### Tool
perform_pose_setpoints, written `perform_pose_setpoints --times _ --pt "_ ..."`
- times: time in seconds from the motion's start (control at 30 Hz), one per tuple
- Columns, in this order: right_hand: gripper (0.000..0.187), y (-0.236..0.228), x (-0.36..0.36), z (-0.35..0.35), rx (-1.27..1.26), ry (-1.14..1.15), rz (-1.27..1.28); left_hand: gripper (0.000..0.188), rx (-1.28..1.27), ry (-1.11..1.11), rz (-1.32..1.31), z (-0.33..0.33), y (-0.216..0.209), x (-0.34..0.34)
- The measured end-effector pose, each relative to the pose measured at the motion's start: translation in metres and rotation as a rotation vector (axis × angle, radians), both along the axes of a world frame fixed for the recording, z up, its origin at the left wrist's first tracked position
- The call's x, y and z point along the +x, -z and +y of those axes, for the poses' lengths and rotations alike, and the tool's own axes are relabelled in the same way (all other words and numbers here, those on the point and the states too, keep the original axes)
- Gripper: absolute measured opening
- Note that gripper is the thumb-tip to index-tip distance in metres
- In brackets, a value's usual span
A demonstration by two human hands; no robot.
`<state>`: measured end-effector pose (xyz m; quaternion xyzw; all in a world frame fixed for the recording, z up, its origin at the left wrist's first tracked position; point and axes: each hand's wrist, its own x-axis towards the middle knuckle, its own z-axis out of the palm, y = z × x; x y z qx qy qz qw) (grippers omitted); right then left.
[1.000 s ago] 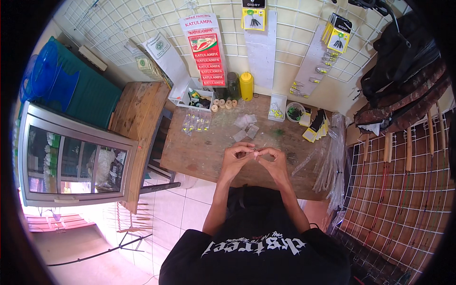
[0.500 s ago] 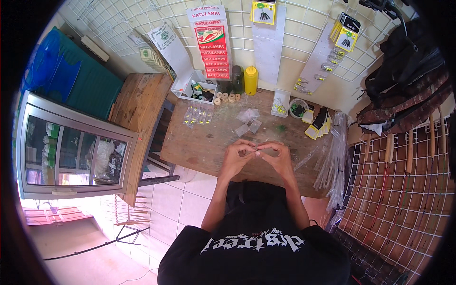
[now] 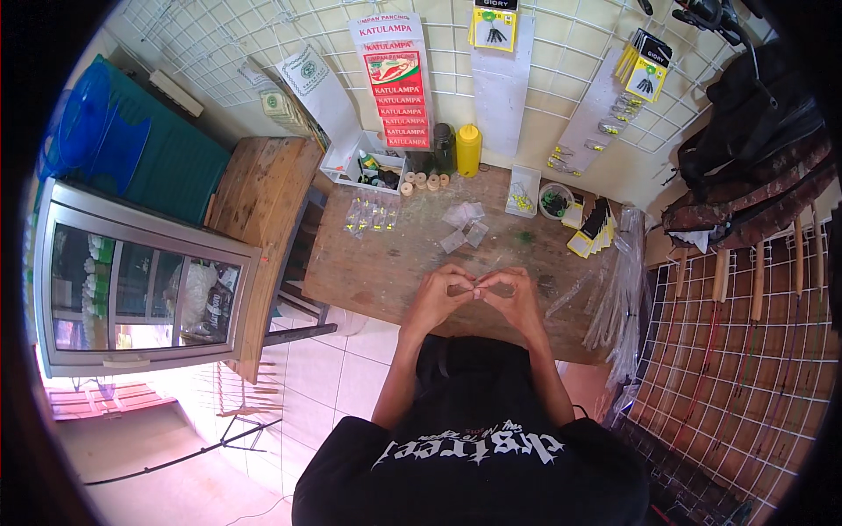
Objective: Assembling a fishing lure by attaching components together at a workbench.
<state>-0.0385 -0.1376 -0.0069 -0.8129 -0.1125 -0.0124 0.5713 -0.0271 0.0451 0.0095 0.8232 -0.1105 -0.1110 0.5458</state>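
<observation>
Between the fingertips, near the front edge of the wooden tabletop point(image 3: 368, 263), there is a tiny item point(image 3: 475, 286), too small for me to say its kind. The left hand point(image 3: 435, 296) and the right hand point(image 3: 516, 298) meet there, each bent like a ring; both grips are closed in a pinch upon this item, thumb against finger. Just beyond the hands lie small clear sachets point(image 3: 462, 226). Farther to the left I see a row of clear packets point(image 3: 372, 216) with yellow bits inside, and behind them a white tray point(image 3: 373, 187), round wooden pieces point(image 3: 424, 181) and a yellow bottle point(image 3: 469, 151), which stands upright. Toward the right are a white box point(image 3: 527, 173), a round tub point(image 3: 553, 216) with dark contents, fanned yellow-and-black cards point(image 3: 594, 230), and long clear plastic strips point(image 3: 618, 289) at the tabletop's side.
</observation>
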Motion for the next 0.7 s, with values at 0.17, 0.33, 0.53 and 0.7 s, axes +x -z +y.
perform_pose_setpoints --times 0.17,0.33,0.53,0.7 --pt "0.011 -0.005 -0.001 0.007 -0.038 0.077 0.028 0.025 0.004 0.105 0.035 0.008 0.001 0.010" --pt "0.010 -0.009 -0.002 0.006 -0.087 0.194 0.007 0.036 -0.094 0.026 0.010 0.020 0.045 0.040" --pt "0.013 -0.005 -0.012 -0.006 -0.177 0.332 0.050 0.048 0.286 -0.288 -0.238 0.009 0.142 0.081" --pt "0.012 -0.009 -0.024 -0.014 -0.218 0.410 0.069 0.055 0.514 -0.228 -0.378 -0.001 0.167 0.091"
